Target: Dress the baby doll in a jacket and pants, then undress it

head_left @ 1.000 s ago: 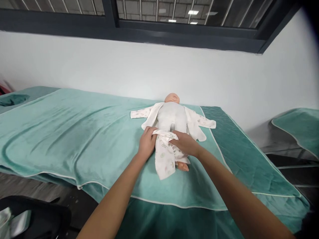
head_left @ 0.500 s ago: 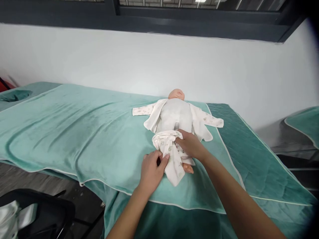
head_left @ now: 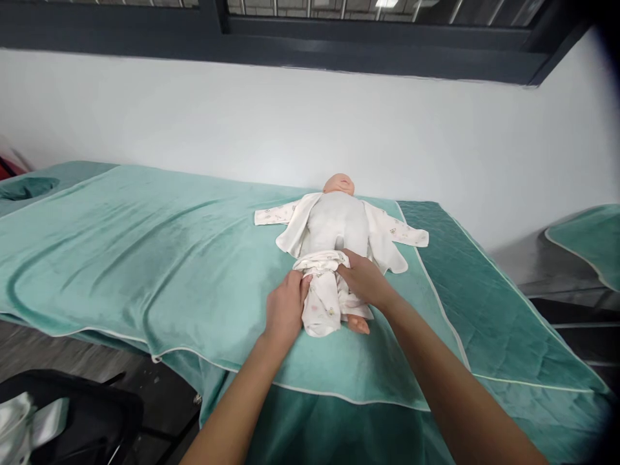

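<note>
A baby doll [head_left: 339,183] lies on its back, its head toward the wall. An open white printed jacket [head_left: 294,226] is spread around its grey-white torso. White printed trousers [head_left: 321,309] are bunched around the doll's legs, and one bare foot [head_left: 358,323] shows below the right trouser leg; the other foot is hidden in cloth. My left hand [head_left: 285,307] is closed on the left side of the trousers. My right hand [head_left: 362,276] grips the bunched waistband, its fingertips partly hidden in the fabric.
A light green sheet [head_left: 208,258] covers the padded table, with darker green quilting [head_left: 475,290] at the right. Behind it stands a white wall [head_left: 217,116] under a dark window frame. A black chair [head_left: 101,413] holding white items is at the lower left.
My left hand has moved up along the left trouser leg toward the waistband. The trouser leg now lies straighter and wider, its lower end no longer pointed. My right hand keeps its grip.
</note>
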The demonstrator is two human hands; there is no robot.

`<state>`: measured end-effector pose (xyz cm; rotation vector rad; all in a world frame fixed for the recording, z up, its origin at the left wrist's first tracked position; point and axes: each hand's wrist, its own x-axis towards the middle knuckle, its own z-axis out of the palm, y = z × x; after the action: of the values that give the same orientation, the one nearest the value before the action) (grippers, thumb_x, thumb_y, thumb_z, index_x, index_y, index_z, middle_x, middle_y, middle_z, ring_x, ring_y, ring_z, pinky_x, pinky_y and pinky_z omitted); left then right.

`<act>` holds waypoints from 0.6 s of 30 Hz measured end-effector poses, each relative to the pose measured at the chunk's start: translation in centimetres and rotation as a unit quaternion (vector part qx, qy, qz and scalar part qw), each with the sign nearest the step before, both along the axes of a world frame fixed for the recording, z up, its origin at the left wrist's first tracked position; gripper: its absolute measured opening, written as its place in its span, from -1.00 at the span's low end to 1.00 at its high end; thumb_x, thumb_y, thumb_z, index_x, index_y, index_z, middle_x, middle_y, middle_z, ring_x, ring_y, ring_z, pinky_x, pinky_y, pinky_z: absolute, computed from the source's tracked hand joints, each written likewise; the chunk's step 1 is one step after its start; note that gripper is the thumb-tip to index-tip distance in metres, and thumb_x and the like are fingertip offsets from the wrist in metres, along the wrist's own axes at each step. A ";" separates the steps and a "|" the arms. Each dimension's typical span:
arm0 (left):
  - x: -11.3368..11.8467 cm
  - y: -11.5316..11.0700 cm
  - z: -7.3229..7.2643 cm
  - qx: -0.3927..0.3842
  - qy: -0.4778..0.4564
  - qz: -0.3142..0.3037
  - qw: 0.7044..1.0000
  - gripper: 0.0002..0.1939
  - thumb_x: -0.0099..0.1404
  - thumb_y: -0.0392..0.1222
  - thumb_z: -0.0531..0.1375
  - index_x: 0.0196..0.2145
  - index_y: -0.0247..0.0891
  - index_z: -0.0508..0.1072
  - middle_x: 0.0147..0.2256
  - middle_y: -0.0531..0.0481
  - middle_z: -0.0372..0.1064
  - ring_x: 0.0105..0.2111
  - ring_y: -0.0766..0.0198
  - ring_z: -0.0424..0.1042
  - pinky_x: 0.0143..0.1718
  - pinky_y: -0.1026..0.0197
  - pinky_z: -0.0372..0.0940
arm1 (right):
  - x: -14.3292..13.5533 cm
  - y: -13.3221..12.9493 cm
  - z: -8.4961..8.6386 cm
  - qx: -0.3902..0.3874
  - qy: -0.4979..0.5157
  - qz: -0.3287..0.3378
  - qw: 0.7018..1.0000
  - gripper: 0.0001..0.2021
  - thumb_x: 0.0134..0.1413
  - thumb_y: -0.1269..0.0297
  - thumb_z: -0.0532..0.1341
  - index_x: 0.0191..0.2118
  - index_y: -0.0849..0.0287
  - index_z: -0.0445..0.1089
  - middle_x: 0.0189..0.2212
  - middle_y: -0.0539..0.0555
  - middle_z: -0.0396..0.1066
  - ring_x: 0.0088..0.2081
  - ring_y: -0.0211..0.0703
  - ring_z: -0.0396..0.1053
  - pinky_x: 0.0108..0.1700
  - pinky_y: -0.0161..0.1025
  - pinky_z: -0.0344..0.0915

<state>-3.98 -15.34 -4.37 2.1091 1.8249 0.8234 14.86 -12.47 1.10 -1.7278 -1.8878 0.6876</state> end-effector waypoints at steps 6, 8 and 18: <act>-0.3 1.0 1.0 -0.013 -0.088 0.028 0.996 -0.70 0.48 0.03 -0.05 -0.29 -0.19 0.29 -0.39 0.01 0.37 -0.41 0.19 0.34 -0.41 0.22 0.00 | 0.2 0.2 -0.3 -0.006 0.024 -0.004 1.000 -0.78 0.23 0.17 0.06 -0.12 0.01 0.41 -0.14 0.06 0.53 -0.07 0.05 0.43 -0.07 -0.11 0.27; -0.1 0.9 1.3 -0.029 -0.165 0.025 0.986 -0.70 0.47 0.03 -0.03 -0.34 -0.18 0.26 -0.46 0.07 0.30 -0.44 0.23 0.30 -0.40 0.23 0.03 | 0.4 0.3 -0.5 -0.009 0.053 0.006 0.999 -0.76 0.23 0.13 0.07 -0.12 0.00 0.42 -0.13 0.05 0.53 -0.05 0.04 0.43 -0.02 -0.09 0.28; -1.0 -5.2 0.2 -0.158 -0.462 -0.011 0.873 -0.74 0.40 0.04 0.07 -0.18 -0.21 0.36 -0.33 0.05 0.36 -0.38 0.30 0.34 -0.32 0.23 0.31 | 1.4 -0.4 0.5 -0.070 0.097 0.086 0.989 -0.70 0.17 0.08 0.16 -0.05 0.02 0.47 -0.11 0.02 0.54 -0.06 0.06 0.45 -0.05 -0.09 0.36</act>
<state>-4.99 -20.53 -4.12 1.1737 1.2702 1.1535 16.25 -12.83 1.57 -1.5282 -1.9045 1.0382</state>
